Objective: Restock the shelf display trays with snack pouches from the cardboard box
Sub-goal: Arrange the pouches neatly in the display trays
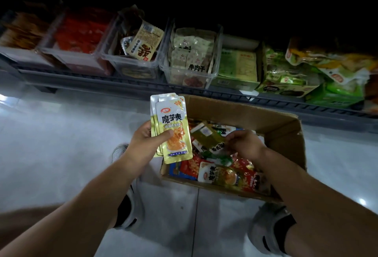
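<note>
An open cardboard box (284,131) sits on the floor, filled with several mixed snack pouches in yellow-green, red and blue. My left hand (146,144) grips a small stack of yellow pouches (171,127) upright over the box's left edge. My right hand (244,144) reaches into the box and pinches a green-yellow pouch (212,140) lying among the others. Above, on the low shelf, clear display trays (131,62) hold pouches, and one tray (204,76) holds pale beef-snack packs.
The shelf rail (122,84) runs across in front of the box. Green cardboard display cartons (286,88) and loose green bags stand at the shelf's right. My two grey shoes (272,228) stand on the pale tiled floor near the box.
</note>
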Demonstrator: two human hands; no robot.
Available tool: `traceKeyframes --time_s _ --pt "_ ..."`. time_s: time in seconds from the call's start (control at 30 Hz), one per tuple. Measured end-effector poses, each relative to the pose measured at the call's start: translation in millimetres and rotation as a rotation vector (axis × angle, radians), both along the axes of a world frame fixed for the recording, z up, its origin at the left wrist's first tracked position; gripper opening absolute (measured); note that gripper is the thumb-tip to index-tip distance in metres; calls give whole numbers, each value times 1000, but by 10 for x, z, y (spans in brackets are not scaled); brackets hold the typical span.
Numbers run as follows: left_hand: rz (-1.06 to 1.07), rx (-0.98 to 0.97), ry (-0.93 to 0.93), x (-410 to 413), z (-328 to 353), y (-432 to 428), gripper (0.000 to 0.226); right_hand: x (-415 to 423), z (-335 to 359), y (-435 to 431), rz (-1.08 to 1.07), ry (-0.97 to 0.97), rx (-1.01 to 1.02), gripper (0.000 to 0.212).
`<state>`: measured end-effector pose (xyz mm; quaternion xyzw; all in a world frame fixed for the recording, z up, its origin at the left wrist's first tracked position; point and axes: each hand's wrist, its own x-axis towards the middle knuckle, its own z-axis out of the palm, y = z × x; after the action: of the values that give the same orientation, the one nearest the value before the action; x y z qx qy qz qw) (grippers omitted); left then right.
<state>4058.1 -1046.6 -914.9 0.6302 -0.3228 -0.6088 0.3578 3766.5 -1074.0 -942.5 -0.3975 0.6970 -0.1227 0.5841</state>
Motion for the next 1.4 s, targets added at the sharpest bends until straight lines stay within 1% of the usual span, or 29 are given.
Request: traceKeyframes --time_s 0.03,0.07,0.13,0.23,0.27,0.3,0.37,0.4,0.47,0.53,0.6,0.7,0.73,0.8,0.87,0.93,1.0,1.03,1.13,1.2,1.3,1.4 --pt "12 2 4 -3 6 9 30 -38 93 3 -88 -91 16 10" --pt "25 3 9 -8 14 16 30 -57 167 12 -177 -184 27 8" --pt "36 1 13 -22 33 34 29 -96 283 53 -331 -342 11 21" --pt "38 -13 21 -45 71 64 28 -137 455 140 -420 -433 -86 36" --pt "31 -18 24 -55 88 80 29 -151 496 170 -429 -454 -98 36" --pt "17 -21 25 -69 105 96 29 -150 545 200 -429 -479 -104 30" --pt "-12 -18 30 -95 124 129 31 -141 600 232 -439 -538 -108 8" --pt "-28 -17 35 -121 138 147 33 -124 640 245 -442 -560 -118 7" --pt "-54 -14 33 -172 162 173 34 -103 676 242 -442 -544 -149 21" --pt "-69 -12 30 -234 188 182 33 -79 684 235 -391 -467 -212 31" --pt "-84 -6 43 -309 230 187 33 -59 696 225 -261 -322 -332 37" --pt "-124 1 63 -388 297 178 31 -4 818 197 10 -47 -506 40" --pt "-137 3 68 -398 305 167 32 24 875 182 93 19 -557 42" --pt "-181 -5 73 -418 325 150 34 79 953 159 219 70 -603 48" --pt "-214 -9 84 -444 341 138 37 135 966 150 292 54 -599 52" --pt "-216 1 111 -471 361 134 44 177 924 150 278 30 -586 51" --pt "-207 18 168 -480 361 126 53 202 896 153 177 -39 -541 46" --pt "-209 22 192 -480 359 118 55 214 893 156 123 -86 -504 47" --pt "-227 23 195 -490 365 88 42 251 818 158 8 -207 -427 60" --pt "-235 28 214 -516 373 79 41 275 751 155 -42 -217 -410 71" --pt "-231 46 246 -531 369 68 54 302 714 149 -61 -217 -416 70" --pt "-288 2 148 -505 324 53 58 325 707 162 -18 -152 -480 74"
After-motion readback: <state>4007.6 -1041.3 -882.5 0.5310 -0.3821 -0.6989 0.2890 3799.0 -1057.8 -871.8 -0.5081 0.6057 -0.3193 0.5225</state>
